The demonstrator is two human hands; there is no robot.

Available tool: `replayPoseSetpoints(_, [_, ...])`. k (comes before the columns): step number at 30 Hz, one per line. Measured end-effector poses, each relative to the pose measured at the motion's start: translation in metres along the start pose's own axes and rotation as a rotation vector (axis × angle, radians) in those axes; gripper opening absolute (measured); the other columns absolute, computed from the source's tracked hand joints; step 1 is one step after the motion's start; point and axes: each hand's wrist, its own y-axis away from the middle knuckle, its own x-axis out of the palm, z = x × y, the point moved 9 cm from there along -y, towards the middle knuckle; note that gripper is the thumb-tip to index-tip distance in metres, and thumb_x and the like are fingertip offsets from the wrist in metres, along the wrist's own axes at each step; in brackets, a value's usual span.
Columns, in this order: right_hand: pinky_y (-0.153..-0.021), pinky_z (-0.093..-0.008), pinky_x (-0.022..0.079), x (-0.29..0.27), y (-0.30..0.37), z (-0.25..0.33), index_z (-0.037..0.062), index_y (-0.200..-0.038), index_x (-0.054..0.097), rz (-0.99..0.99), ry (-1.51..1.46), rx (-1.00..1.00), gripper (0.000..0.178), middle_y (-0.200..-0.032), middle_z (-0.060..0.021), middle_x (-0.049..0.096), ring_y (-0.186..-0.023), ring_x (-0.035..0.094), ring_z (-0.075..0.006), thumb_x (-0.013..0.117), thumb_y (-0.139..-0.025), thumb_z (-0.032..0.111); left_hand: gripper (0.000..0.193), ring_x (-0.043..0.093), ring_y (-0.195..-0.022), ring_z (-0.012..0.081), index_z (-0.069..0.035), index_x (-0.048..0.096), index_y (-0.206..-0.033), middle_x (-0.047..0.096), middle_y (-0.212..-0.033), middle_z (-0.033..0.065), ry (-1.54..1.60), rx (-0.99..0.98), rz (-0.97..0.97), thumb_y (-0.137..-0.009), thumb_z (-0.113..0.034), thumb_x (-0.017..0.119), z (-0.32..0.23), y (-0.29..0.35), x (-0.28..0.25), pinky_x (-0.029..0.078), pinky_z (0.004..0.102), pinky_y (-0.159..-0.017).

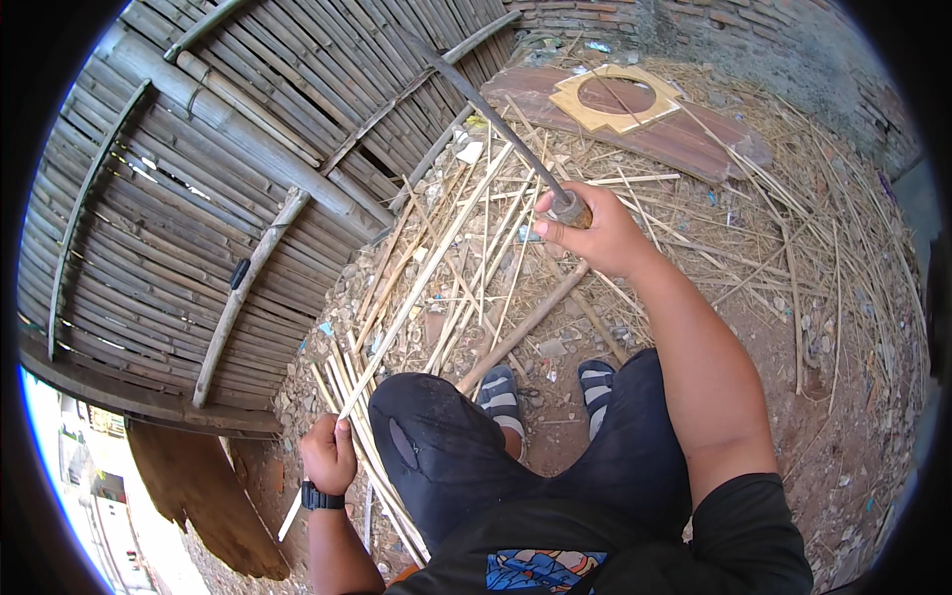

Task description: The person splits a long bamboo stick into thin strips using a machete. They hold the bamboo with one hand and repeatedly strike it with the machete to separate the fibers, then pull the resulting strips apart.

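My right hand (617, 236) is raised in front of me, closed round the wooden handle of a long dark machete (501, 127). Its narrow blade points away and to the left, toward the bamboo wall. Low at the left, my left hand (327, 454) grips a long pale bamboo strip (433, 270) near its close end. The strip slants up and away across the ground; a short end sticks out below the fist. Blade and strip are apart at my hands; whether they touch farther out I cannot tell.
A bamboo-slat wall (149, 258) rises at the left. Loose strips (476, 268) litter the stony ground. A thicker pole (526, 327) lies before my sandalled feet. Farther off, a yellowish frame with a round hole (585, 111) rests on a brown board (694, 149), near a brick wall (773, 50).
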Motion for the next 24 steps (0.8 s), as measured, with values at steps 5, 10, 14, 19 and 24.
replayPoseSetpoints(5, [-0.091,-0.0348,0.05,0.01,0.001,-0.001,0.0075,-0.111,0.072,-0.036,-0.135,-0.001,0.037,-0.1,-0.0083,0.074,-0.096,0.068,-0.018,0.081,-0.086,0.033,0.037,0.056,-0.06,0.0407,-0.001,0.06,-0.08,0.056,-0.066,0.0199,0.049,-0.016,0.022,-0.103,-0.03,0.053,-0.005,0.0,0.006,0.042,0.0456,-0.056])
replayPoseSetpoints(10, [-0.058,-0.026,0.042,0.022,0.0,0.007,0.0066,-0.105,0.069,-0.051,-0.141,-0.057,0.026,-0.071,0.0047,0.059,-0.063,0.052,-0.0051,0.079,-0.089,0.024,0.04,0.054,-0.061,0.0411,-0.001,0.057,-0.078,0.054,-0.065,0.0204,0.046,-0.007,0.038,-0.103,-0.032,0.052,-0.009,0.001,0.01,0.04,0.0467,-0.056])
replayPoseSetpoints(14, [-0.056,-0.0264,0.042,0.025,0.0,0.004,0.0074,-0.094,0.064,-0.118,-0.161,-0.194,0.021,-0.069,0.0054,0.057,-0.059,0.051,-0.0051,0.078,-0.09,0.023,0.041,0.053,-0.061,0.0415,0.0,0.057,-0.078,0.054,-0.066,0.021,0.053,0.001,0.047,-0.103,-0.033,0.053,-0.009,0.0,0.014,0.039,0.047,-0.056])
replayPoseSetpoints(19, [-0.059,-0.0269,0.042,0.021,0.005,0.005,0.0077,-0.089,0.062,-0.056,-0.232,0.006,0.023,-0.07,0.0036,0.057,-0.061,0.051,-0.0065,0.078,-0.089,0.023,0.04,0.054,-0.061,0.0424,0.0,0.058,-0.079,0.054,-0.067,0.0216,0.026,-0.002,0.045,-0.102,-0.033,0.054,-0.007,0.003,0.013,0.04,0.0474,-0.057])
replayPoseSetpoints(24, [-0.066,-0.0282,0.046,0.011,0.002,-0.003,0.0068,-0.085,0.063,-0.059,-0.267,0.026,0.025,-0.072,0.003,0.059,-0.067,0.055,-0.0076,0.079,-0.087,0.026,0.037,0.056,-0.063,0.0426,0.0,0.061,-0.082,0.056,-0.069,0.0214,0.014,0.0,0.035,-0.101,-0.031,0.057,-0.011,0.002,0.012,0.042,0.0472,-0.058])
